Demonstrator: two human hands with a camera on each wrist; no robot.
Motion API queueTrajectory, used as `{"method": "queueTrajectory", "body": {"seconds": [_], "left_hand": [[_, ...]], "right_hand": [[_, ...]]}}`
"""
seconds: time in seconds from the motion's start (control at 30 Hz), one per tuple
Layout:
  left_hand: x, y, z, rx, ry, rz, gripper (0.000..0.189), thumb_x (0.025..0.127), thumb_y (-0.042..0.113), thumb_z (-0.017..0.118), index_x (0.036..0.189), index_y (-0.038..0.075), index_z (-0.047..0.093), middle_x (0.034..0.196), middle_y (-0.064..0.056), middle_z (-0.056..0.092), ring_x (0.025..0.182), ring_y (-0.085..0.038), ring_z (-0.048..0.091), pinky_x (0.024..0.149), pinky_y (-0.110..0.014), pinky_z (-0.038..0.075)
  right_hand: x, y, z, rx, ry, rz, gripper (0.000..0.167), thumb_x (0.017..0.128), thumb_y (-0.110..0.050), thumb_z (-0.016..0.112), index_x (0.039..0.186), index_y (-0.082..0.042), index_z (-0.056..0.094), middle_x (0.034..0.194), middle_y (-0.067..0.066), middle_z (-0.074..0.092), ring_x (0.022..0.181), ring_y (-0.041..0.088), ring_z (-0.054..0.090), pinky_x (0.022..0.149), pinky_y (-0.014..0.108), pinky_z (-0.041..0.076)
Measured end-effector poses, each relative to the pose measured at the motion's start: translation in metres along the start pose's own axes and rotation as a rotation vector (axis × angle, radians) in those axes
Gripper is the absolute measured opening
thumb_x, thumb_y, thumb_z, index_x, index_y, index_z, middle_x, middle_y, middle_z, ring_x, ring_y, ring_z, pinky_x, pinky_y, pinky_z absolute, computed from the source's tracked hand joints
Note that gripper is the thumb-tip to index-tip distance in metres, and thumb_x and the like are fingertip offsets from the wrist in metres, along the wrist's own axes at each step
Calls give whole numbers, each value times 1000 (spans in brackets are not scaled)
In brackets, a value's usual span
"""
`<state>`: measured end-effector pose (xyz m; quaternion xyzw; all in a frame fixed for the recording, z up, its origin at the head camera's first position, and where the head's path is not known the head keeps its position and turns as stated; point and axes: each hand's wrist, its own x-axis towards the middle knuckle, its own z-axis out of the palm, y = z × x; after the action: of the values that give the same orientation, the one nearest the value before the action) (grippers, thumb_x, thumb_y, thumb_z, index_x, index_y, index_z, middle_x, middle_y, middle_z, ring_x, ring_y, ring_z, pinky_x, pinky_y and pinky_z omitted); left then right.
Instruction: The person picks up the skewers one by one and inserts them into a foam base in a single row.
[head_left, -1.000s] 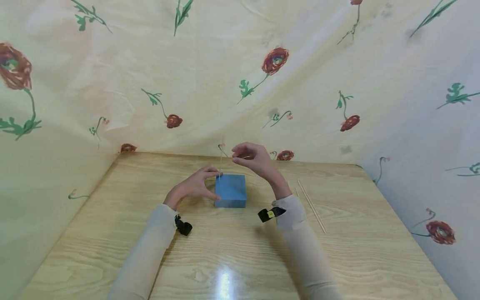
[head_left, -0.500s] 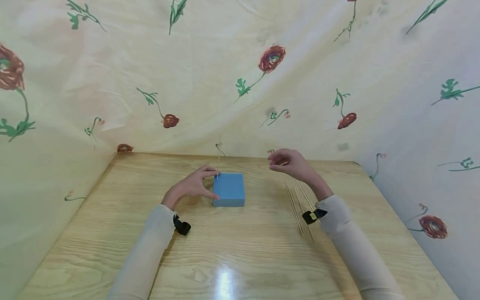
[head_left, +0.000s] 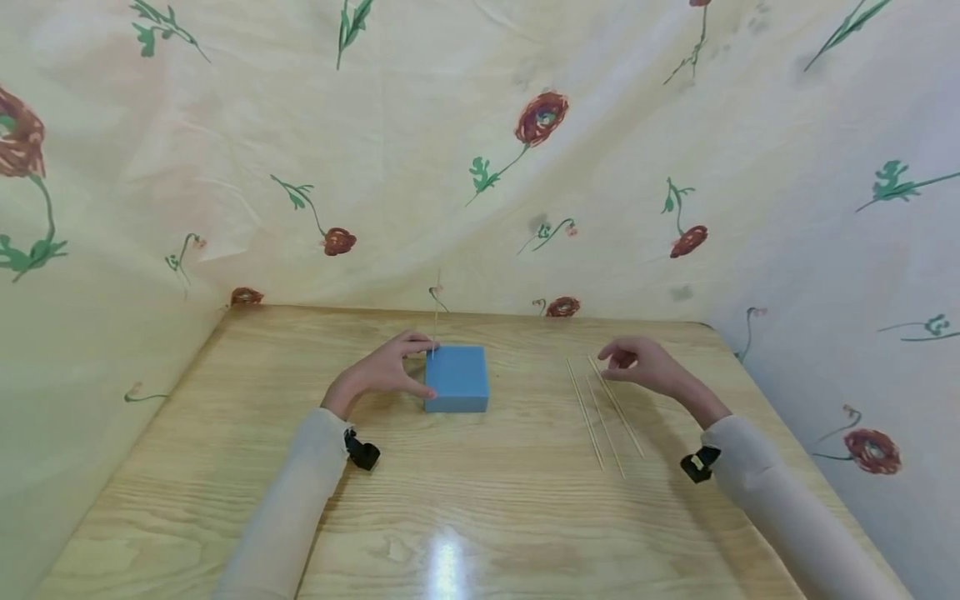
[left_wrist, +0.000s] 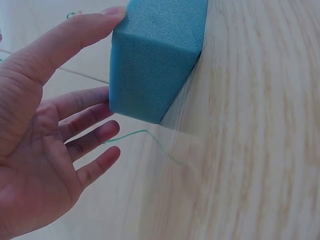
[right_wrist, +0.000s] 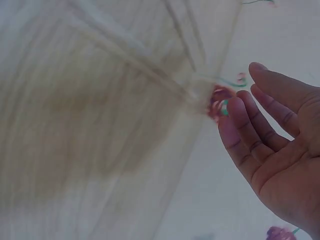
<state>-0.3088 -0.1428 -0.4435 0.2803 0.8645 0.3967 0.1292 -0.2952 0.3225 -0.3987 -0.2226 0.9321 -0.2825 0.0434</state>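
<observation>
A blue foam block (head_left: 457, 379) lies flat on the table, left of the middle. My left hand (head_left: 381, 367) holds it at the left side, thumb at the near corner and index finger at the far one. From the block's far left corner rises a thin wooden stick (head_left: 436, 312), nearly upright. In the left wrist view the foam block (left_wrist: 145, 75) shows close up, with the other fingers loosely spread beside it. My right hand (head_left: 641, 364) hovers at the far ends of several thin wooden sticks (head_left: 585, 415); its loosely bent fingers hold nothing in the right wrist view.
The sticks lie lengthwise on the wood-grain table (head_left: 510, 517), right of the block. A flower-printed cloth (head_left: 420, 150) hangs along the back and both sides of the table. Each wrist wears a small black camera (head_left: 363, 452).
My right hand has moved away from beside the upright stick, to the right and down toward the lying sticks. My left hand stays on the block, and the stick still stands in it.
</observation>
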Motion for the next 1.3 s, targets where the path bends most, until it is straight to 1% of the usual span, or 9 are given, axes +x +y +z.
{"method": "queueTrajectory", "body": {"seconds": [0.1,0.17,0.37,0.6,0.77,0.93,1.03,1.17,1.3], "left_hand": [[-1,-1,0,-1,-2,2,89,83,33,86,156,9,42,159,-15,33,148,-39,33,116,-61,34],[-1,-1,-1,2,-1,6,89,83,34,86,157,9,42,159,-15,33,148,-39,33,116,-61,33],[0,-1,0,13,0,19,88,83,32,86,156,9,42,159,-15,35,147,-38,34,115,-61,34],[-2,1,-1,6,0,17,88,83,32,86,156,9,42,158,-15,35,146,-38,34,115,-61,34],[-2,2,0,6,2,20,89,83,32,86,156,7,42,157,-16,36,145,-39,35,114,-62,35],[0,2,2,8,-2,29,90,84,35,86,156,7,41,157,-16,36,145,-40,35,114,-62,34],[1,3,2,12,-5,31,90,84,36,86,157,8,41,156,-16,36,145,-39,35,114,-62,34],[1,1,2,7,-6,21,89,84,35,86,157,9,41,157,-14,35,145,-38,35,114,-61,35],[0,0,1,-7,-4,15,89,84,33,86,157,9,41,158,-15,34,146,-39,34,114,-62,35]], "right_hand": [[-8,9,1,-8,-11,17,29,92,-5,74,116,9,69,88,10,70,79,14,63,72,25,53],[-10,14,2,-2,-25,45,31,92,-4,74,118,10,68,89,11,70,79,14,63,72,24,53],[-11,30,10,58,-86,123,39,92,-5,75,125,12,64,93,16,72,81,18,66,71,23,52],[-10,40,18,40,-78,133,39,90,-6,77,124,11,67,92,12,73,81,14,65,71,22,52],[-11,43,17,44,-69,142,37,89,-5,77,122,10,68,92,12,73,81,12,65,71,21,52],[-13,48,16,45,-61,127,35,90,-4,76,122,9,69,92,13,74,81,10,65,73,21,52],[-13,50,16,65,-63,129,35,90,-3,76,122,9,69,92,14,73,80,10,65,72,21,52],[-13,51,17,80,-66,108,35,91,-1,74,123,11,68,92,16,73,80,11,65,70,21,52],[-13,48,14,67,-63,103,36,91,-1,74,124,12,67,93,15,73,82,12,64,71,21,52]]}}
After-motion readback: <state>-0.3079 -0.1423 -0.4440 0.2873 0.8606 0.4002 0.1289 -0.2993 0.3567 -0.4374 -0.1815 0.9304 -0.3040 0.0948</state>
